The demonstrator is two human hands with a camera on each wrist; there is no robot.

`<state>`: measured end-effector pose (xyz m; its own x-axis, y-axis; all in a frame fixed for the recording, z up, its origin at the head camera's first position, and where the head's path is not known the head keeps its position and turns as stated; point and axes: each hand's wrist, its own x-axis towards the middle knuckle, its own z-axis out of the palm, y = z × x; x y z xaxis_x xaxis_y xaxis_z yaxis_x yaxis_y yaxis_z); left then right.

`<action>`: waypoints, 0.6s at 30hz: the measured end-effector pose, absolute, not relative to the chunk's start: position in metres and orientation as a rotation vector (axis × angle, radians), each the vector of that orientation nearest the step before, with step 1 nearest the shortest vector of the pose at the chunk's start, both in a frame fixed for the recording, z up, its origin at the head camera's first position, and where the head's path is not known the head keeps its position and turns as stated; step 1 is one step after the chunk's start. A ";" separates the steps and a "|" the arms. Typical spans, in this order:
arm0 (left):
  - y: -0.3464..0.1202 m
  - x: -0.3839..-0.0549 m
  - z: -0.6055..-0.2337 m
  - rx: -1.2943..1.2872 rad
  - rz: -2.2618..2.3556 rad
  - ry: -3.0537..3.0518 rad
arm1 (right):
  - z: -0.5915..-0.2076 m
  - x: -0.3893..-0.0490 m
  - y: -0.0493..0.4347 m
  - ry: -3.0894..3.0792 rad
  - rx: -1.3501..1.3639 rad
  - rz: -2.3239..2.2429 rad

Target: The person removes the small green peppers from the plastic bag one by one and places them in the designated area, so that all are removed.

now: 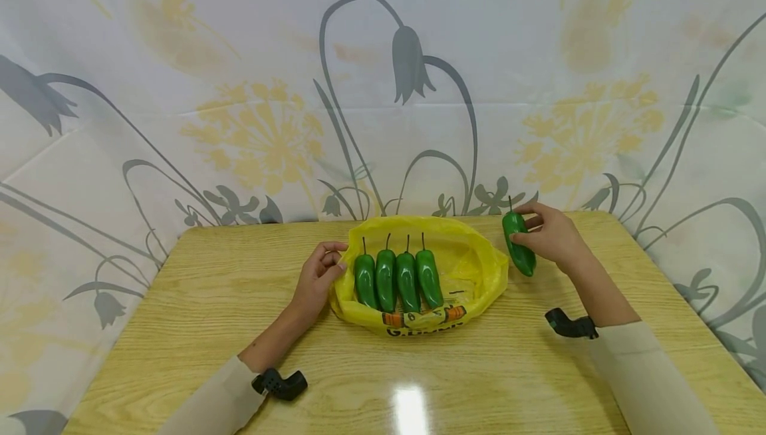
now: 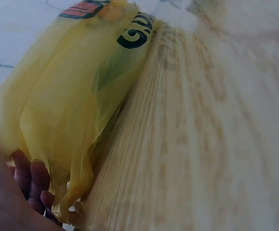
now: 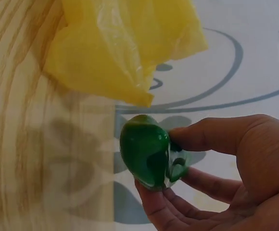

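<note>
A yellow plastic bag [image 1: 491, 275] lies on the table with its mouth spread wide. Several glossy green chili peppers [image 1: 385, 281] sit side by side in its left half, stems toward the back. At the bag's left rim, my left hand [image 1: 317, 275] pinches the plastic between thumb and fingers; the left wrist view shows the fingers [image 2: 38, 178] curled at the bag's gathered edge. My right hand [image 1: 553, 235] grips another green chili pepper [image 1: 518, 243] just right of the bag, stem up and slightly tilted. The right wrist view shows this pepper [image 3: 144, 149] end-on between thumb and fingers, apart from the bag.
The wooden table [image 1: 197, 302] ends at the back against a flower-printed cloth [image 1: 269, 56]. Black wrist devices [image 1: 280, 385] are strapped on both forearms. Bright light reflects off the table's front middle.
</note>
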<state>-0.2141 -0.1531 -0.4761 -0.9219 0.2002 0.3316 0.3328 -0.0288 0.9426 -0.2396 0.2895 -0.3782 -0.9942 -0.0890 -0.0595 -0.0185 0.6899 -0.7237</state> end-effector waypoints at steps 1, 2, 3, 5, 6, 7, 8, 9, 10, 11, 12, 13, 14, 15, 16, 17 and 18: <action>-0.153 -0.214 -0.476 -0.586 -2.107 -2.121 | -0.380 -0.241 0.291 2.807 -0.082 -1.192; -0.153 -0.214 -0.476 -0.588 -2.107 -2.122 | -0.382 -0.242 0.293 2.809 -0.075 -1.183; -0.153 -0.214 -0.476 -0.589 -2.107 -2.122 | -0.384 -0.243 0.294 2.812 -0.070 -1.175; -0.153 -0.214 -0.476 -0.592 -2.110 -2.120 | -0.389 -0.246 0.297 2.817 -0.059 -1.151; -0.153 -0.214 -0.476 -0.593 -2.111 -2.118 | -0.391 -0.247 0.298 2.818 -0.052 -1.141; -0.153 -0.214 -0.476 -0.593 -2.113 -2.116 | -0.394 -0.248 0.299 2.817 -0.044 -1.133; -0.153 -0.214 -0.476 -0.592 -2.113 -2.116 | -0.396 -0.249 0.300 2.814 -0.035 -1.128; -0.153 -0.214 -0.476 -0.591 -2.113 -2.114 | -0.398 -0.249 0.300 2.811 -0.028 -1.123; -0.152 -0.214 -0.476 -0.588 -2.115 -2.114 | -0.399 -0.250 0.301 2.807 -0.017 -1.119; -0.152 -0.214 -0.476 -0.587 -2.115 -2.114 | -0.401 -0.251 0.302 2.800 -0.009 -1.121; -0.152 -0.215 -0.476 -0.585 -2.113 -2.115 | -0.402 -0.251 0.302 2.797 -0.003 -1.122; -0.152 -0.215 -0.476 -0.584 -2.113 -2.115 | -0.403 -0.252 0.303 2.795 0.000 -1.121; -0.152 -0.215 -0.476 -0.583 -2.113 -2.115 | -0.404 -0.252 0.303 2.792 0.003 -1.123; -0.152 -0.214 -0.476 -0.582 -2.114 -2.115 | -0.405 -0.252 0.302 2.791 0.004 -1.124; -0.152 -0.214 -0.476 -0.583 -2.116 -2.116 | -0.405 -0.253 0.303 2.792 0.004 -1.124; -0.152 -0.214 -0.476 -0.583 -2.115 -2.117 | -0.406 -0.253 0.303 2.791 0.001 -1.127; -0.152 -0.214 -0.476 -0.583 -2.117 -2.117 | -0.407 -0.254 0.303 2.791 0.000 -1.127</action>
